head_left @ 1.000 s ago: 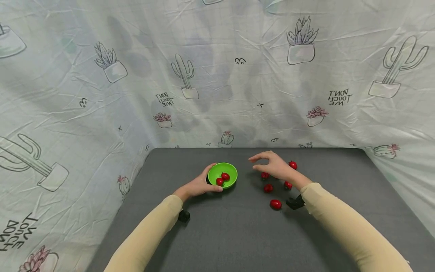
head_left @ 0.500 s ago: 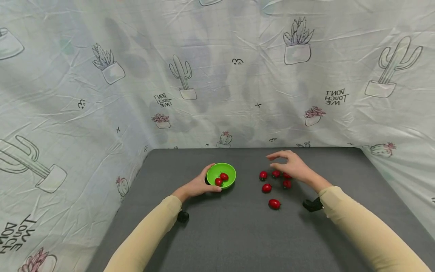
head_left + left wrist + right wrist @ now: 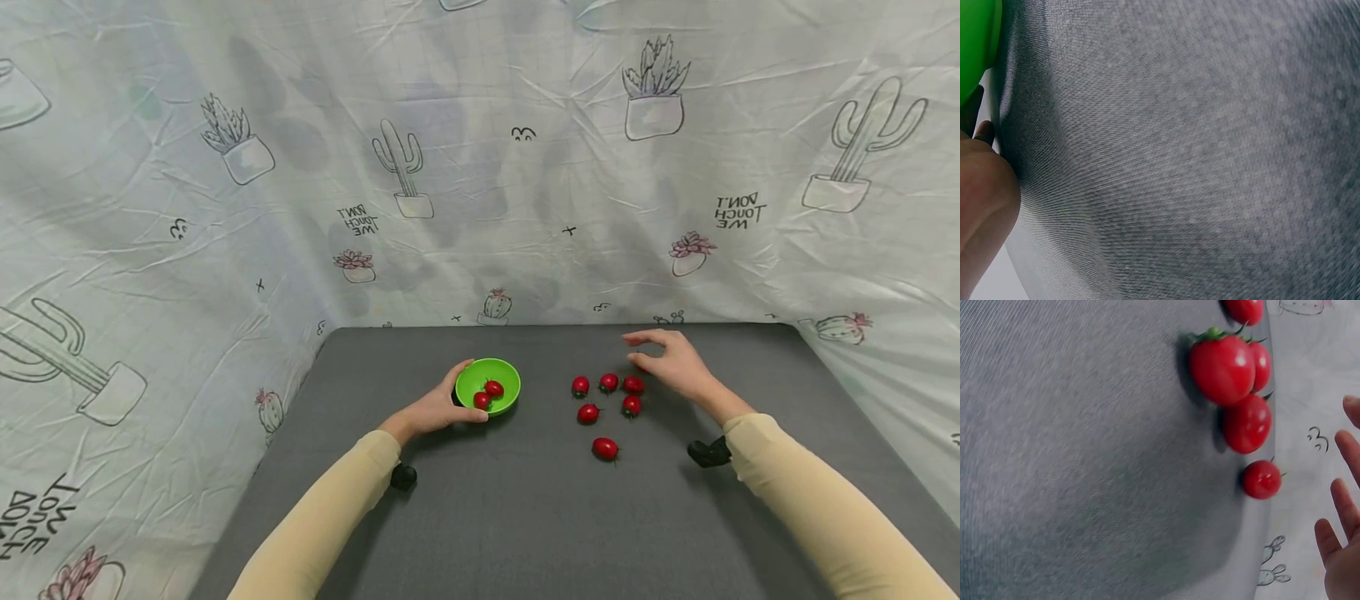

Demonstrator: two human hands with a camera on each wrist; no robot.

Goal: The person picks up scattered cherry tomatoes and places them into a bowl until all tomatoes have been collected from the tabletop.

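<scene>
A small green bowl [image 3: 467, 377] stands on the grey table with two red cherry tomatoes [image 3: 492, 389] inside. My left hand [image 3: 435, 410] grips its left side, the thumb along the near side and the other fingers around the far rim. Part of the bowl [image 3: 975, 44] also shows at the edge of the left wrist view. To the right lie several loose cherry tomatoes [image 3: 632, 406]. Just behind and right of them, my right hand [image 3: 675, 360] hovers with fingers and thumb apart, holding nothing. In the right wrist view its fingers [image 3: 1346, 509] are spread beyond the tomatoes [image 3: 1222, 370].
The grey table [image 3: 502, 517] ends at the back against a hanging cloth [image 3: 480, 183] printed with cactus drawings, which also runs along the left and right sides. A black wrist device [image 3: 708, 452] hangs below the right wrist, another [image 3: 403, 477] below the left.
My right hand has moved right, from the space between bowl and tomatoes to beyond the group, uncovering those it hid. The left hand stays on the bowl.
</scene>
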